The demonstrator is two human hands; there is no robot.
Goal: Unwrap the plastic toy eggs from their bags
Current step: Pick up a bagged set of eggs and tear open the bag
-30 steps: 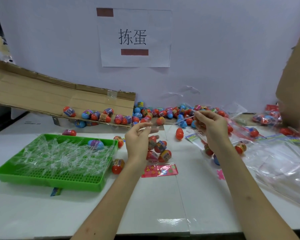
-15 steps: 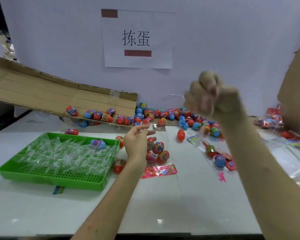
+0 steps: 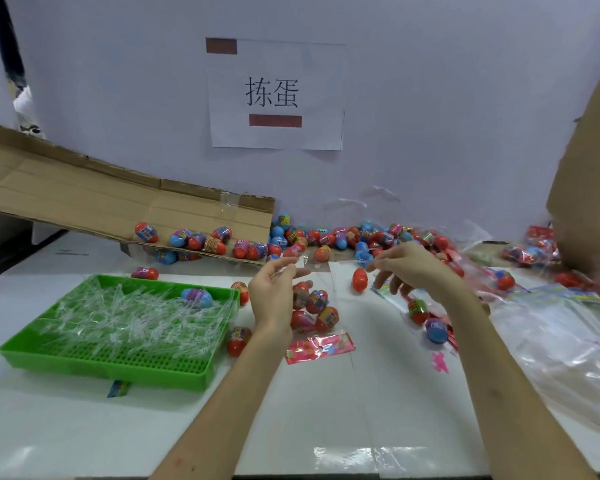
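My left hand (image 3: 274,292) is raised over the table middle and pinches a short clear plastic strip (image 3: 305,262) between thumb and forefinger. My right hand (image 3: 413,268) hovers to its right with fingers spread and loosely bent, holding nothing I can see. Beneath it lies a clear bag (image 3: 409,299) with a red egg (image 3: 418,310) and a blue egg (image 3: 436,330) in it. Several loose red and blue toy eggs (image 3: 314,308) lie beside my left wrist. A single red egg (image 3: 360,279) sits between my hands. A long heap of eggs (image 3: 343,237) lines the wall.
A green tray (image 3: 104,365) full of clear plastic strips, with one blue egg on top, stands at the left. A cardboard flap (image 3: 84,202) slopes behind it, eggs along its lower edge. Empty clear bags (image 3: 551,344) pile up at the right. A pink label (image 3: 319,348) lies in front.
My right hand, raised high in a fist half a second ago, has dropped back to the table and opened. The bag with its eggs now lies under it. My left hand barely moved.
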